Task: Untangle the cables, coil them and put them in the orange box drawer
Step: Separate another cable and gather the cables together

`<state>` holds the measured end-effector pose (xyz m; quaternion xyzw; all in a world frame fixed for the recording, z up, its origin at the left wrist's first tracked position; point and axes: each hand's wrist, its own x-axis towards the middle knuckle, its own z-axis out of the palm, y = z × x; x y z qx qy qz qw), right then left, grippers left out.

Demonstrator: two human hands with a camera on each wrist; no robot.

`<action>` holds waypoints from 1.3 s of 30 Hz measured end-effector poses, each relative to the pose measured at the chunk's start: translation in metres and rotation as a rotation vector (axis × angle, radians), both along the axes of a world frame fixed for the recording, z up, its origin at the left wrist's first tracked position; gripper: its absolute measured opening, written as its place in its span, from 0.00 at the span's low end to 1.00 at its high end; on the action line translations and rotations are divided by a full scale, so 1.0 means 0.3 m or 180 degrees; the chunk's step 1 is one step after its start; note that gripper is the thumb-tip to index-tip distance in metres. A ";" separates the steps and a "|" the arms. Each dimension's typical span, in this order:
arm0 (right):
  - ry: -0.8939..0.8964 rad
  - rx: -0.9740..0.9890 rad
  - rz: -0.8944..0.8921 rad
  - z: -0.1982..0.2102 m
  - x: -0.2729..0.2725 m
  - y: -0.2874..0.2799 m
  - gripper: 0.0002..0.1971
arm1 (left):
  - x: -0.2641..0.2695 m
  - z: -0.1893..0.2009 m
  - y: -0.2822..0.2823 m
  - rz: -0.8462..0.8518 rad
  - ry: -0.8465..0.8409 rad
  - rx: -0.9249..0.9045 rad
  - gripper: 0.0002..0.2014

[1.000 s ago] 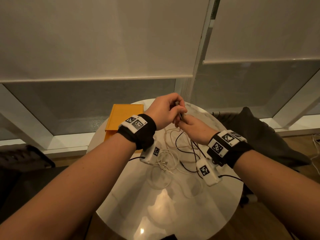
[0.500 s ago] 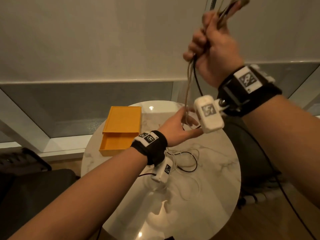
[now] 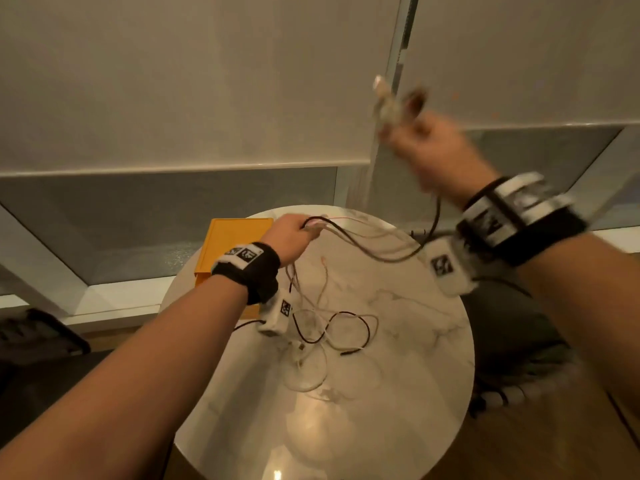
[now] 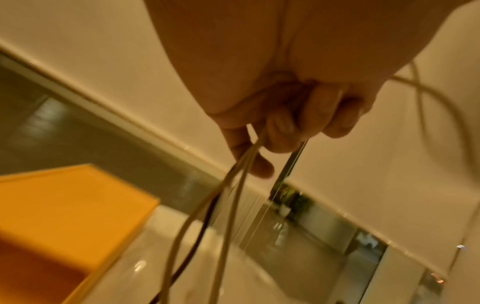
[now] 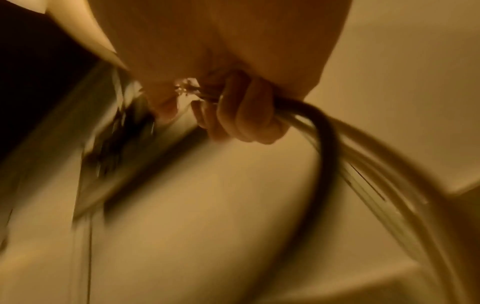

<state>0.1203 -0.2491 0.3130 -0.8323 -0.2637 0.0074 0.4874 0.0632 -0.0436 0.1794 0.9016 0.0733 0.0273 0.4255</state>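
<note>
Now the right hand point(image 3: 429, 150), lower than half a second ago, and left hand point(image 3: 292, 235) both clutch the cables point(image 3: 363, 251), stretching them apart over the surface point(image 3: 415, 358), still tangled.

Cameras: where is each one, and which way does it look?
Head: on the person's head, looking down at the round table; both forearms, left hand and right hand show.
Left wrist: along the left hand at pinched cables, orange box below.
Right wrist: along the right hand gripping blurred cables.
Shared: head and left wrist both show the orange box.
</note>
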 end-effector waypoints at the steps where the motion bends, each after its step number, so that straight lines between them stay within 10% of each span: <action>1: -0.0036 -0.0686 0.0125 -0.066 -0.030 0.021 0.15 | 0.017 0.039 -0.012 -0.0035 -0.0081 0.0126 0.13; 3: -0.0036 -0.1552 0.0549 -0.169 -0.078 0.058 0.27 | 0.047 0.113 -0.045 -0.0190 -0.0170 0.0540 0.10; 6: 0.0177 -0.1446 0.0671 -0.214 -0.094 0.079 0.16 | 0.069 0.177 -0.083 -0.0153 -0.0372 0.1025 0.12; 13: 0.1736 0.0929 0.0623 -0.095 -0.054 0.039 0.12 | 0.084 0.129 -0.072 -0.0138 -0.0357 0.0611 0.19; 18: 0.0227 -0.1175 0.0787 -0.102 -0.113 0.069 0.11 | 0.059 0.144 -0.104 -0.0538 -0.0299 0.1086 0.11; 29: 0.0231 0.2316 0.0535 0.080 -0.023 -0.062 0.05 | -0.016 0.091 -0.078 -0.0139 -0.0755 -0.0681 0.19; 39: -0.0229 0.1870 0.0535 0.115 -0.050 -0.089 0.04 | 0.021 0.146 -0.008 0.0157 -0.0627 -0.1034 0.16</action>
